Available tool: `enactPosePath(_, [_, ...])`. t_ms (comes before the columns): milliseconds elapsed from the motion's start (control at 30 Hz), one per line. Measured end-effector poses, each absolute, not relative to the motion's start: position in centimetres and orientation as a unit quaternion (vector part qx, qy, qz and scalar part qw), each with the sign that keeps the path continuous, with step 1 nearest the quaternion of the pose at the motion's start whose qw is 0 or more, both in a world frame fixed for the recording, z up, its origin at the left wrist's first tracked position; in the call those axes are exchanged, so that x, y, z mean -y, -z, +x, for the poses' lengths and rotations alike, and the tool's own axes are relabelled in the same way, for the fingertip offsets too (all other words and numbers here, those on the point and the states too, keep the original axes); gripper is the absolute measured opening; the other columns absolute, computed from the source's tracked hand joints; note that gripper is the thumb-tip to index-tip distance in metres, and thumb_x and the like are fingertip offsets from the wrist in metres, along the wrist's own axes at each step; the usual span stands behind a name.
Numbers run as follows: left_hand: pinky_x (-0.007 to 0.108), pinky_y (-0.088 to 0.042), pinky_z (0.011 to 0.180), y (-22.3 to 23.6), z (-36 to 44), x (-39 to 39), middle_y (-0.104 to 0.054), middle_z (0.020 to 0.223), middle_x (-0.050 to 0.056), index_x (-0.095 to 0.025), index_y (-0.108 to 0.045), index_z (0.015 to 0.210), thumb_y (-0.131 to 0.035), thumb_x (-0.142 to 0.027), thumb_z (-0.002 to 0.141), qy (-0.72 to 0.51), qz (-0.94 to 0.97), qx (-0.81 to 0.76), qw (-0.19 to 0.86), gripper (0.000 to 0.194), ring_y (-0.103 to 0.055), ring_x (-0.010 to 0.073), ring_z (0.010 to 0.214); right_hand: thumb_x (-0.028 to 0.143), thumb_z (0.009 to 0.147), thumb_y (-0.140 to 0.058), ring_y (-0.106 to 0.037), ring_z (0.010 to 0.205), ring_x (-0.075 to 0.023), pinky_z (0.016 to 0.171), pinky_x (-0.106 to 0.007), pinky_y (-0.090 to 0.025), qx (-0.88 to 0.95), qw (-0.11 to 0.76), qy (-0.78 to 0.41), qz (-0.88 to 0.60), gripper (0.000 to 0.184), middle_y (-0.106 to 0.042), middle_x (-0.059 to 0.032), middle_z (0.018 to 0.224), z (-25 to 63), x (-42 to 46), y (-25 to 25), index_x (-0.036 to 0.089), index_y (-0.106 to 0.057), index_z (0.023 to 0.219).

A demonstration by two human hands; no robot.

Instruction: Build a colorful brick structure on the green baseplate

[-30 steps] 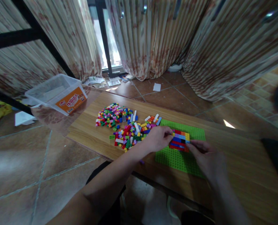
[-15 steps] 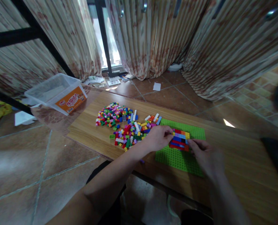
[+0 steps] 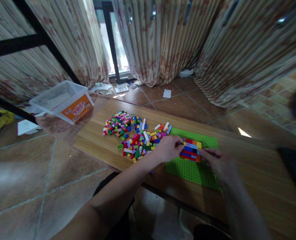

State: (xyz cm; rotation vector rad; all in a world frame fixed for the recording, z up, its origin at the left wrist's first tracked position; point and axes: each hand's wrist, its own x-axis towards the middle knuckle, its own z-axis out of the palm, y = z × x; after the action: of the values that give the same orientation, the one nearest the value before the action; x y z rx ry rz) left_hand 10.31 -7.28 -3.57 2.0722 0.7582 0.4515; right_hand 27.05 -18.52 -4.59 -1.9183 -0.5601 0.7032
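Your left hand (image 3: 170,148) and right hand (image 3: 218,162) pinch opposite ends of the toy-brick panel (image 3: 190,150) over the green baseplate (image 3: 185,171); likely light, stiff, but separable, so grip its edges.

Both forearms (image 3: 130,180) are bare, with dark legwear (image 3: 123,221) below.

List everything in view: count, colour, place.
table: one, brown, centre
baseplate: one, green, on table
brick panel: one, multicoloured, over baseplate
loose bricks: many, multicoloured, left of baseplate
tub: one, clear, orange label, left
curtains: several, patterned beige, background
floor: one, brown tiles, below
papers: several, mostly white, floor
bars: several, black, upper left
unclear item: one, yellow, left edge
dark objects: two, black, right edge
left hand: one, bare, panel's left edge
right hand: one, bare, panel's right edge
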Motion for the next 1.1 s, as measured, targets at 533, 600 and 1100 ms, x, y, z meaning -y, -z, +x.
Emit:
enactPosePath(533, [0.022,-0.052,0.07,3.1,7.7,2.2,-0.074,0.086,0.005,-0.013,-0.072,0.091,-0.057,-0.019,0.087,-0.363,0.718,-0.366,0.468,0.017,-0.066,0.0122,0.075,0.043,0.087,-0.062,-0.064,0.07,-0.0156,0.067,-0.028,-0.049,0.529,0.438,-0.136,-0.714,0.021,-0.072,-0.0022,0.082,19.1,20.8,2.6,0.024,-0.071,0.089])
enactPosePath(600, [0.022,-0.051,0.071,2.9,7.5,2.2,-0.074,0.086,0.005,-0.013,-0.072,0.091,-0.058,-0.019,0.087,-0.366,0.721,-0.369,0.459,0.016,-0.065,0.0124,0.076,0.038,0.089,-0.062,-0.064,0.072,-0.0145,0.067,-0.026,-0.049,0.624,0.393,-0.181,-0.651,0.017,-0.071,-0.0014,0.085,17.2,20.7,3.2,0.025,-0.071,0.093])
enactPosePath(1100, [0.021,-0.049,0.065,3.1,7.9,3.2,-0.071,0.076,0.003,-0.013,-0.072,0.087,-0.056,-0.017,0.086,-0.346,0.727,-0.341,0.486,0.017,-0.063,0.0119,0.068,0.024,0.097,-0.049,-0.066,0.079,-0.0139,0.071,-0.025,-0.049,0.701,0.33,-0.122,-0.62,0.019,-0.07,-0.0022,0.09,15.3,20.1,5.7,0.023,-0.069,0.096])
